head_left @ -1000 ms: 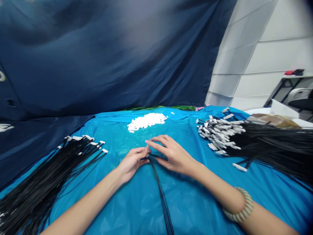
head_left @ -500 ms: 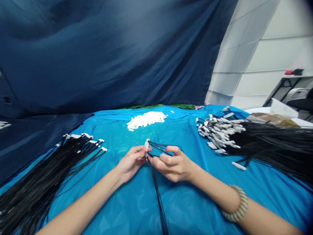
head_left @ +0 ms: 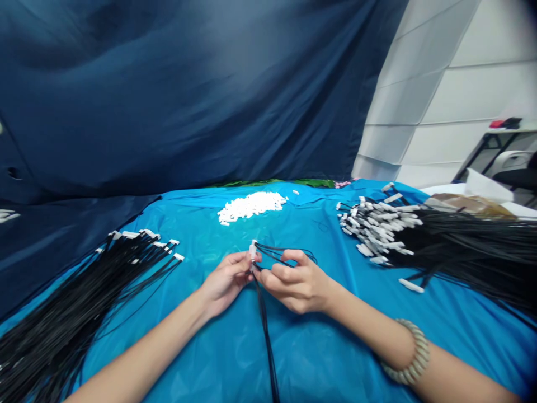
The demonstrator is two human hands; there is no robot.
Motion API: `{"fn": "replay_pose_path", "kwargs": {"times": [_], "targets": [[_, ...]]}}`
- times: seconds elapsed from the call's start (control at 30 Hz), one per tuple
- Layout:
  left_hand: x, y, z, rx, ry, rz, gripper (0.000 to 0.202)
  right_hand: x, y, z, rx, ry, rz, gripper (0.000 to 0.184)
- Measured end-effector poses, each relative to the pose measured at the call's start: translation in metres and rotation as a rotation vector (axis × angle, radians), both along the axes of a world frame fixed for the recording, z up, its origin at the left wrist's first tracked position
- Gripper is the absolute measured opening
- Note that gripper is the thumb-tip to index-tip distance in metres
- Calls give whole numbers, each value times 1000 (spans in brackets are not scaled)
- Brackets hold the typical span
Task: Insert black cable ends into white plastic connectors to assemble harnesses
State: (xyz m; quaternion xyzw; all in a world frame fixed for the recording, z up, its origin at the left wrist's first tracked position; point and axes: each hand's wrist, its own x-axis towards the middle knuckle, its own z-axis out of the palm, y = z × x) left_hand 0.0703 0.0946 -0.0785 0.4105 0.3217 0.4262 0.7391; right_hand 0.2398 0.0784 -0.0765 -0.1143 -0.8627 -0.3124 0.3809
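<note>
Near the middle of the blue cloth, a white connector (head_left: 253,249) stands upright in the fingertips of my left hand (head_left: 229,281), which is closed on it. Thin black wires (head_left: 274,251) run from the connector in a loop to the right. My right hand (head_left: 296,281) is closed, its thumb and index finger pinching at the connector's lower end and the wires there. Exactly what lies between those fingertips is hidden. More black wires (head_left: 266,336) hang from this spot down toward the front edge of view.
A heap of small white pieces (head_left: 251,206) lies behind my hands. To the left is a bundle of black cables (head_left: 71,302) with white ends. On the right lies another bundle (head_left: 470,240) with white connectors (head_left: 380,224). A dark blue curtain (head_left: 188,95) hangs behind.
Both hands keep nearly the same pose at the connector. The wires hanging below have swung slightly to the left.
</note>
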Motion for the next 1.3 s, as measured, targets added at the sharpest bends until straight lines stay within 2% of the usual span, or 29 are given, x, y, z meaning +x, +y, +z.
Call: {"fn": "replay_pose_path", "kwargs": {"times": [0.47, 0.63, 0.8, 0.93, 1.1, 1.2, 1.3], "targets": [[3, -2, -1, -6, -9, 43, 18, -2, -2, 4, -69, -39, 4, 17], [1, -2, -2, -11, -16, 55, 19, -6, -1, 3, -72, 41, -17, 19], [0, -3, -2, -10, -61, 8, 17, -12, -2, 2, -24, 134, -76, 7], [1, -3, -2, -11, -74, 10, 17, -13, -4, 2, -101, 150, -138, 10], [2, -3, 0, -4, -113, 22, 17, -13, -5, 3, -202, 180, -126, 14], [2, -2, 1, -8, -133, 50, 13, -13, -7, 8, -368, 299, -64, 11], [0, -1, 3, -18, -126, 92, 11, -12, -12, 18, -582, 543, 32, 12]]}}
